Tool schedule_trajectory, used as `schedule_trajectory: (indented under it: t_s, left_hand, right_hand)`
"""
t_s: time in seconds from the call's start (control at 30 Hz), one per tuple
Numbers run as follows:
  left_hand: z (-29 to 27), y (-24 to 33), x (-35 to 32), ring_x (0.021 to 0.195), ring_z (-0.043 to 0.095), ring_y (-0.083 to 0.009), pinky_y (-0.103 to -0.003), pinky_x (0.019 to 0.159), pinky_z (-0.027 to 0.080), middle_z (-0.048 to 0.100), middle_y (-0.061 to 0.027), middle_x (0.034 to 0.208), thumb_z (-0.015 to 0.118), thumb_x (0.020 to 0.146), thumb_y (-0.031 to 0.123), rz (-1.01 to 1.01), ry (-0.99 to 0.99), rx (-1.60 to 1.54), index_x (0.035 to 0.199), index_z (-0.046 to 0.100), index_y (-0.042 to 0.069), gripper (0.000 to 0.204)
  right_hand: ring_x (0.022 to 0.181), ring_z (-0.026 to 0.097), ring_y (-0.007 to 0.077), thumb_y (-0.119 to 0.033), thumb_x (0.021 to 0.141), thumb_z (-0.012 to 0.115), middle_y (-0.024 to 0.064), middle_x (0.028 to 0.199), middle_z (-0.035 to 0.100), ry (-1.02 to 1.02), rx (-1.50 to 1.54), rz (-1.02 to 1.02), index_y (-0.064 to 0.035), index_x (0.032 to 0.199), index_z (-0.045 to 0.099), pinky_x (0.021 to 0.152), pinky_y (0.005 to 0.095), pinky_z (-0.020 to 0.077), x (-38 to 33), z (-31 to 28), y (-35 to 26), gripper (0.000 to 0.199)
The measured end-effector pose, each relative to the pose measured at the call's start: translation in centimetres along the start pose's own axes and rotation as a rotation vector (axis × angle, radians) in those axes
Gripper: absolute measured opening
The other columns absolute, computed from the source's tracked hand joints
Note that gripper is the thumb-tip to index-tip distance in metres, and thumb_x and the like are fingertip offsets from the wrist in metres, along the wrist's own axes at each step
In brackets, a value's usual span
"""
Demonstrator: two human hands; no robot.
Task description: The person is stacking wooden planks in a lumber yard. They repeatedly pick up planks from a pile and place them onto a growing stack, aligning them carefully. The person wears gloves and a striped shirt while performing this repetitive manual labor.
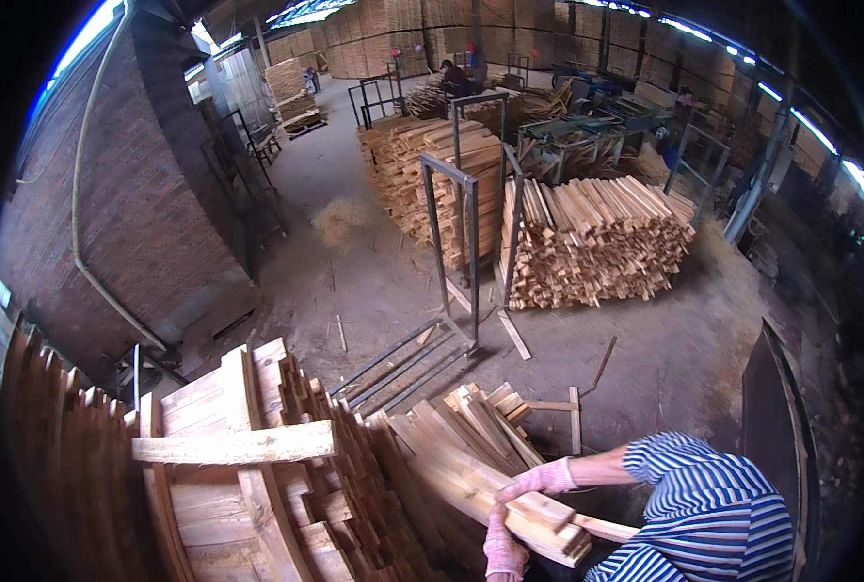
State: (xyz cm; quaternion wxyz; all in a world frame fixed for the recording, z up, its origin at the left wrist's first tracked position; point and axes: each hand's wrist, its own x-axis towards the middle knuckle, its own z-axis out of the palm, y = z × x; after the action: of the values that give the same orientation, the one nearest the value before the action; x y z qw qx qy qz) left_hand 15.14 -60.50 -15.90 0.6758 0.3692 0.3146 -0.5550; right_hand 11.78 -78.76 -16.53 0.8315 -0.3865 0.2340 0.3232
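Observation:
A small bundle of pale wooden boards (471,477) lies slanting at the lower middle, its cut ends toward my striped sleeve. My right hand (541,477), in a pinkish work glove, is closed over the bundle's far side. On the near side my left hand (506,553), gloved the same way, grips the boards close to their ends; its forearm is cut off by the lower edge. More loose boards (485,417) fan out just beyond the bundle. A thin strip of wood (604,528) juts out below my right forearm.
A tall board stack (199,495) with a crosswise plank (233,444) stands at the left. Ahead are a metal frame rack (473,262), a large board pile (597,242) and a brick wall (112,213). A dark upright panel (776,436) stands right. Another person (453,78) is far back.

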Motion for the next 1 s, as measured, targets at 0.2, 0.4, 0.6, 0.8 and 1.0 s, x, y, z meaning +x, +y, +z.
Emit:
schedule_trajectory:
  t_s: [0.2,0.4,0.6,0.8,1.0]
  left_hand:
    - [6.2,1.2,-7.4,0.099,0.064,-0.0263,-0.041,0.089,0.054,0.066,-0.0192,0.113,0.087,0.079,0.035,0.731,0.196,0.584,0.132,0.048,-0.008,0.078]
    - [12.1,10.5,-18.1,0.11,0.057,-0.0296,-0.047,0.095,0.053,0.052,-0.0188,0.124,0.083,0.076,0.052,0.969,-0.42,0.334,0.136,0.043,-0.003,0.091]
    - [12.0,17.5,-24.4,0.109,0.059,-0.0286,-0.046,0.094,0.054,0.054,-0.0166,0.125,0.074,0.081,0.064,1.382,-0.301,0.329,0.135,0.046,-0.001,0.089]
    - [9.5,17.3,-28.5,0.107,0.06,-0.0283,-0.046,0.094,0.054,0.056,-0.0154,0.124,0.071,0.083,0.063,1.484,-0.233,0.116,0.134,0.048,-0.001,0.085]
    - [6.9,16.6,-31.6,0.105,0.061,-0.028,-0.045,0.094,0.054,0.059,-0.0143,0.122,0.069,0.086,0.063,1.601,-0.167,-0.042,0.134,0.05,0.0,0.081]
  right_hand:
    - [0.101,0.067,0.0132,-0.035,0.092,0.074,0.0049,0.116,0.072,0.148,-0.36,-0.564,-0.0039,0.137,0.059,0.09,0.0306,0.0545,-7.8,4.1,-2.9,0.057]
    - [0.109,0.063,0.0162,-0.043,0.089,0.076,0.0079,0.127,0.066,0.006,-0.688,-0.558,-0.0048,0.145,0.046,0.096,0.0345,0.0503,-13.5,12.8,-11.8,0.074]
    - [0.118,0.059,0.0193,-0.05,0.086,0.077,0.0109,0.138,0.06,-0.217,-0.808,-0.672,-0.0058,0.154,0.034,0.103,0.0383,0.046,-11.9,23.3,-18.1,0.092]
    - [0.133,0.048,0.0264,-0.051,0.075,0.085,0.0186,0.145,0.051,-0.368,-0.776,-0.732,-0.0012,0.155,0.03,0.112,0.0389,0.0395,-10.0,33.5,-20.4,0.109]
    - [0.112,0.059,0.0208,-0.041,0.073,0.089,0.013,0.12,0.066,-0.696,-0.68,-0.438,0.0025,0.14,0.047,0.105,0.0331,0.0457,-3.6,38.3,-21.4,0.091]
